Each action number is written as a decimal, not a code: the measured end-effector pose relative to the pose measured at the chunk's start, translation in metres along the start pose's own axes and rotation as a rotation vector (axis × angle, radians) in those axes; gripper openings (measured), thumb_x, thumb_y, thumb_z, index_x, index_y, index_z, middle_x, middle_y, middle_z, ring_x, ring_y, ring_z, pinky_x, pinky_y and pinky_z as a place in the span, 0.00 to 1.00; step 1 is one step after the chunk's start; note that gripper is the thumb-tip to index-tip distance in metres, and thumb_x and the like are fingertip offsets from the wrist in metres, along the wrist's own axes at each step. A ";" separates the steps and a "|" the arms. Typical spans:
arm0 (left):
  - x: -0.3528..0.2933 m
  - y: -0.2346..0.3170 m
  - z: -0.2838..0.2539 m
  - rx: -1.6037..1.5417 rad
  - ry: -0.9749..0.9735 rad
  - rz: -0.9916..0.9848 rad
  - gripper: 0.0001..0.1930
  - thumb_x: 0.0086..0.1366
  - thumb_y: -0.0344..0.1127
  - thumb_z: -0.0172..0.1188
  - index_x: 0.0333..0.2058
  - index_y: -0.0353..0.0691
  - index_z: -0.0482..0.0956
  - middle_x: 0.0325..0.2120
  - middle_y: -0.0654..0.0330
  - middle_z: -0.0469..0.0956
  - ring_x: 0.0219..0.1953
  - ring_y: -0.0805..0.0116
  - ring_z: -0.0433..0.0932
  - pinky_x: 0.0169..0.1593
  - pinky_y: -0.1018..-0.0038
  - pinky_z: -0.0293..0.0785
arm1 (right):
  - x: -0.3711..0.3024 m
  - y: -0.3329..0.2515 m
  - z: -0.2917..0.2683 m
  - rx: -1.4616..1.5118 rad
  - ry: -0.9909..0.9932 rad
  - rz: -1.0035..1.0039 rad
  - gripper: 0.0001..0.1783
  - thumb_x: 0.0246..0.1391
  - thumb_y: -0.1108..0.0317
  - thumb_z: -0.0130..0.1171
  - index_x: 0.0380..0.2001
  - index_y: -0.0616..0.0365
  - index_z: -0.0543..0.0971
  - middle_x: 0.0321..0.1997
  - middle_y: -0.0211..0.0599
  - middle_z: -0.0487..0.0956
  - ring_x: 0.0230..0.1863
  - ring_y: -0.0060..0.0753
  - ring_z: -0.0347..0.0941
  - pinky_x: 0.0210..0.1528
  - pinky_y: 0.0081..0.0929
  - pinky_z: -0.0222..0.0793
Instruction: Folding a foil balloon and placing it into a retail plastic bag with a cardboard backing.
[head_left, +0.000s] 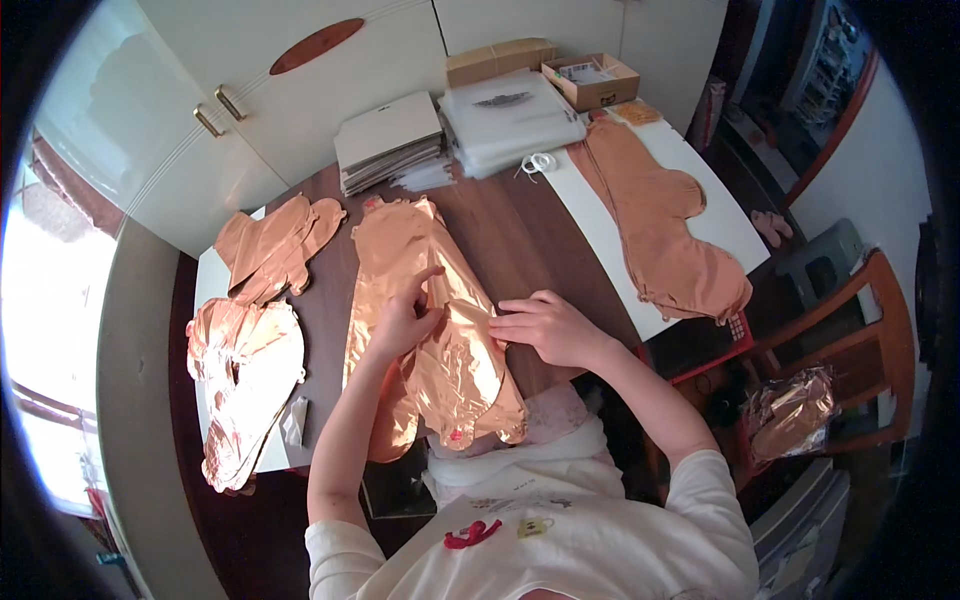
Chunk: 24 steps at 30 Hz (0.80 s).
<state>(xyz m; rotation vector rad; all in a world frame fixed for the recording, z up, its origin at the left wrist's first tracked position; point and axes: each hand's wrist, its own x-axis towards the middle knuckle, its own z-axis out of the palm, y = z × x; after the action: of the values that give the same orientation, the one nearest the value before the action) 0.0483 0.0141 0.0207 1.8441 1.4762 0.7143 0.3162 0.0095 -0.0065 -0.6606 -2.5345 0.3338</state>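
A flat, uninflated copper-coloured foil balloon lies lengthwise in front of me, its near end hanging over the table's edge at my lap. My left hand rests on its middle, index finger stretched forward and thumb apart. At the balloon's right edge, my right hand touches the foil with outstretched fingertips; its thumb is mostly hidden. More flat foil balloons surround it: a creased pile at the far left, a shiny pile at the near left, and a curved stack on the right.
Grey card sheets, clear plastic bags and an open cardboard box stand along the back by white cabinets. A white cord coil lies before them. On the right, a wooden chair holds a wrapped foil package.
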 end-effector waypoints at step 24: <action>0.049 0.004 -0.008 0.315 0.306 0.016 0.24 0.57 0.48 0.58 0.47 0.37 0.73 0.27 0.51 0.79 0.31 0.55 0.79 0.36 0.64 0.74 | -0.007 0.002 -0.003 0.025 0.007 0.000 0.20 0.45 0.78 0.49 0.39 0.48 0.83 0.48 0.25 0.80 0.55 0.29 0.72 0.55 0.31 0.61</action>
<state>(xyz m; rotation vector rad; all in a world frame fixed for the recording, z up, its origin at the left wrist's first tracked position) 0.0551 0.0630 0.0295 2.0487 1.8611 0.8394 0.3236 0.0076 -0.0075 -0.6516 -2.5192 0.3620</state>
